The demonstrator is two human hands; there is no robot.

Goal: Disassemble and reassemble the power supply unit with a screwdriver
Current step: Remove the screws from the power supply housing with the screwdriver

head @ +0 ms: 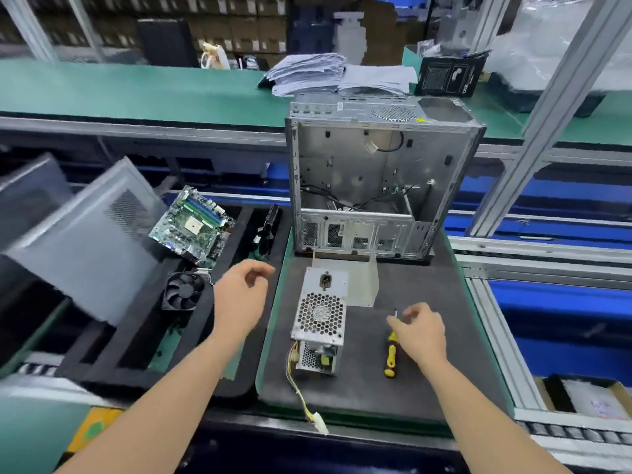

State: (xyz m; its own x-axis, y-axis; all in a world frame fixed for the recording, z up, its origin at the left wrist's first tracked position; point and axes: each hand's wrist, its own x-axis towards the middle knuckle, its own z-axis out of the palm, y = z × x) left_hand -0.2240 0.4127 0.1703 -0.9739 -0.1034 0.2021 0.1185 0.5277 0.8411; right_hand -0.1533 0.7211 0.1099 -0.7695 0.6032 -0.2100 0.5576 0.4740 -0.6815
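Note:
The grey metal power supply unit (319, 313) stands on the dark mat (427, 371), its honeycomb fan grille facing up and yellow wires with a white plug (319, 425) trailing toward me. A yellow-and-black screwdriver (391, 354) lies on the mat to its right. My right hand (422, 333) hovers over the screwdriver's shaft with loosely curled fingers and holds nothing. My left hand (241, 295) hangs in the air left of the unit, fingers relaxed, empty.
An open computer case (379, 179) stands behind the unit, with a clear plastic sheet (359, 278) in front of it. A black foam tray (136, 354) at left carries a motherboard (193, 227), a fan (183, 290) and a grey side panel (78, 248). Aluminium frame posts (533, 131) rise at right.

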